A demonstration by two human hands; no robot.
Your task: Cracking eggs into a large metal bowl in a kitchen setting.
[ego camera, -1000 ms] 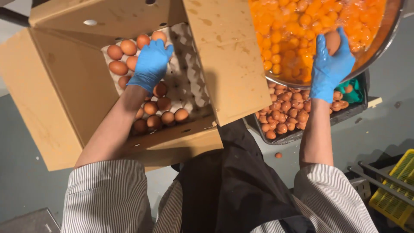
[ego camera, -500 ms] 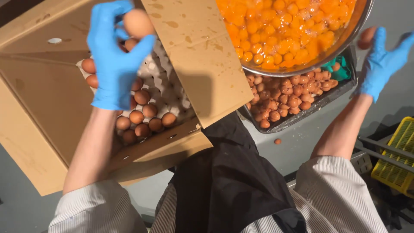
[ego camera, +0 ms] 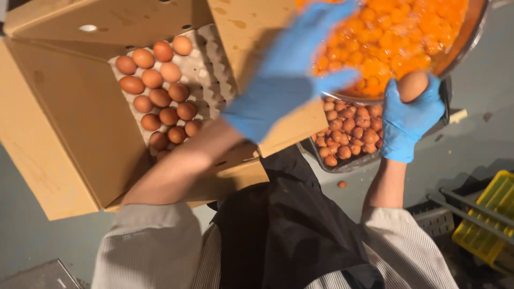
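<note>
Since the earlier frame, left hand (ego camera: 286, 85) has swung from over the egg box across to the bowl side; right hand (ego camera: 408, 120) has come back in under the bowl rim.

Head view: left hand is motion-blurred, blue glove, fingers spread over the box flap (ego camera: 251, 59) and the bowl edge; can't tell if it holds anything. Right hand grips one brown egg (ego camera: 413, 85) at the rim of the metal bowl (ego camera: 465, 45), which is full of yolks (ego camera: 396, 37). Cardboard box (ego camera: 64, 144) holds a tray of brown eggs (ego camera: 160, 99). Crate of empty shells (ego camera: 350, 134) sits below the bowl. Yellow crate (ego camera: 490, 219) at lower right.
</note>
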